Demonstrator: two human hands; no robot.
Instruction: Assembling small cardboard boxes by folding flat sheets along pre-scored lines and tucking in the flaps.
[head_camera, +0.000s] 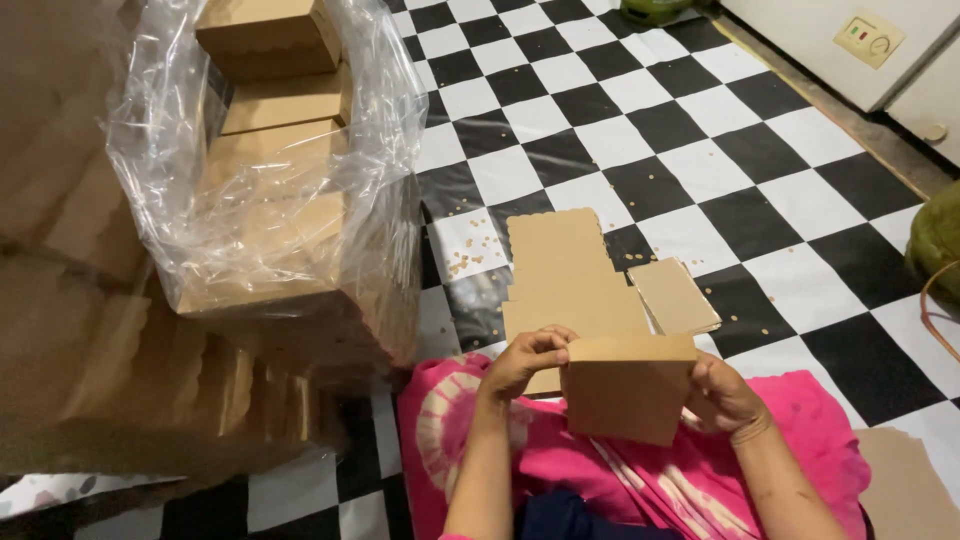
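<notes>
A: Hands?
B: Left hand (525, 362) pinches the top left corner of the small brown cardboard box (628, 390), fingers closed on it. Right hand (722, 395) clamps the right side, grip shut on the box too. Box is up off the pink cloth (620, 470) on the lap, between both grips.
A: Around it?
B: Flat scalloped cardboard blanks (565, 275) on the checkered floor (700, 150) just beyond the grips, a smaller flat piece (675, 295) beside them. Plastic-wrapped stack of boxes (275, 170) well off past the left grip.
A: Tips?
B: I'd say keep both grips level, press the corner square, don't crush the walls.
</notes>
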